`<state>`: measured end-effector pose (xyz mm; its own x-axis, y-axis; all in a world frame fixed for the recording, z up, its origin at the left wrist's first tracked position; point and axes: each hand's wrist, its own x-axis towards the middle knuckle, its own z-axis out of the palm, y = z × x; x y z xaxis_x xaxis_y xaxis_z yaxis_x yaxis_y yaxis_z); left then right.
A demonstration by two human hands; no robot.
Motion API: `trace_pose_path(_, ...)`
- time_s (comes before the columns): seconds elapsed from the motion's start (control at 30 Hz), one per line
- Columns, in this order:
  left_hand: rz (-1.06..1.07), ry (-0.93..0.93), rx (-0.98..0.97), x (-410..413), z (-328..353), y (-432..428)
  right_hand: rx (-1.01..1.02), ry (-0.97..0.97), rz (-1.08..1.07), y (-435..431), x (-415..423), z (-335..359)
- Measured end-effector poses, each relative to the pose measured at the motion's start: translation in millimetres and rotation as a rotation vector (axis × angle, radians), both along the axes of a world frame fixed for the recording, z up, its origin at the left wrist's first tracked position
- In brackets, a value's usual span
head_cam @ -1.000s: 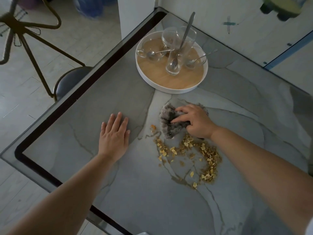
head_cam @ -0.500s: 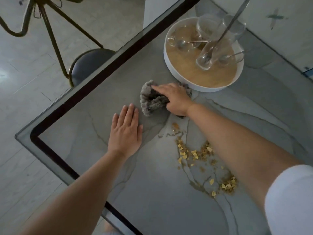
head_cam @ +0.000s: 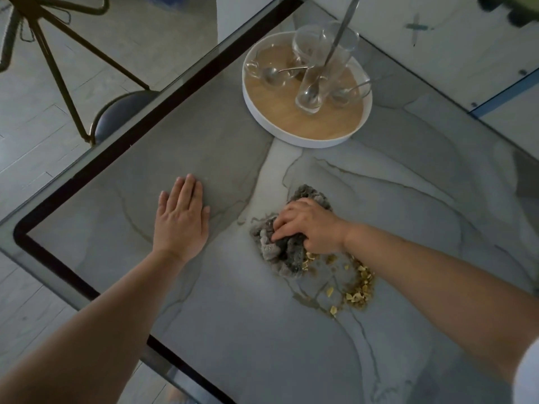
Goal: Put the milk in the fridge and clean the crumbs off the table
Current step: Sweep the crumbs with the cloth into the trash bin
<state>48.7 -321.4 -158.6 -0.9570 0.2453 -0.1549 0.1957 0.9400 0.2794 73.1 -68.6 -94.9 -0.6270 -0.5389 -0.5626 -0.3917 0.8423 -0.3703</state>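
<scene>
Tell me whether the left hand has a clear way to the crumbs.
Likely not directly: the grey cloth, gripped by the right hand, lies between the left hand and the crumbs.

Right hand covers the middle of the cloth — forearm hides part of the crumbs. Long spoon cut off at top edge; tabletop runs out right and bottom.

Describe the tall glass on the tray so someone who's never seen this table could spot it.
At the far side of the grey marble-look table sits a round white tray with a wooden floor. The tall glass stands near its middle among low handled cups; it alone is tall, with a long metal spoon sticking out of its top.
</scene>
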Motion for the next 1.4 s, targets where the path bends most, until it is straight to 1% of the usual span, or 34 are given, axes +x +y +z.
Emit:
trace_pose_path(0.3, -0.027, -0.002, -0.010, 33.9, -2.0, 25.3, 0.131, -0.014, 0.095, 31.7, 25.1, 16.8)
trace_pose_path(0.37, -0.020, 0.006, -0.015, 33.8, -2.5, 24.9, 0.076, 0.021, 0.008, 34.9, 23.9, 24.1)
trace_pose_path(0.47, -0.004, 0.020, 0.005, 34.6, -4.0, 26.4, -0.055, 0.131, -0.138, 25.7, 12.8, 26.5)
trace_pose_path(0.57, 0.072, 0.031, 0.050, 37.6, -3.6, 26.3, -0.143, 0.268, -0.231, -5.0, -5.5, 14.9)
trace_pose_path(0.63, 0.141, 0.009, 0.051, 39.8, -2.3, 27.4, -0.188, 0.353, -0.359, -24.1, -20.6, 4.7)
trace_pose_path(0.73, 0.193, 0.000, 0.044, 39.2, -2.5, 26.5, -0.215, 0.458, -0.538, -46.3, -51.5, -11.7)
trace_pose_path(0.83, 0.174, -0.006, 0.028, 36.6, -3.4, 25.4, -0.181, 0.472, -0.622, -59.0, -78.3, -20.0)
trace_pose_path(1.0, 0.147, 0.010, 0.013, 34.7, -7.6, 27.5, -0.095, 0.422, -0.599, -88.4, -106.0, -30.7)
trace_pose_path(1.13, 0.205, 0.024, 0.113, 34.0, -6.8, 24.8, -0.102, 0.363, -0.431, -111.3, -114.8, -31.5)
trace_pose_path(1.3, 0.271, 0.035, 0.294, 35.6, -2.3, 19.8, -0.110, 0.231, -0.253, -94.6, -97.7, -19.9)
trace_pose_path(1.33, 0.272, 0.039, 0.311, 34.4, -2.5, 17.9, -0.106, 0.208, -0.221, -90.5, -90.3, -18.1)
trace_pose_path(1.4, 0.218, 0.025, 0.253, 32.1, -0.8, 17.0, -0.101, 0.169, -0.175, -80.1, -72.2, -13.9)
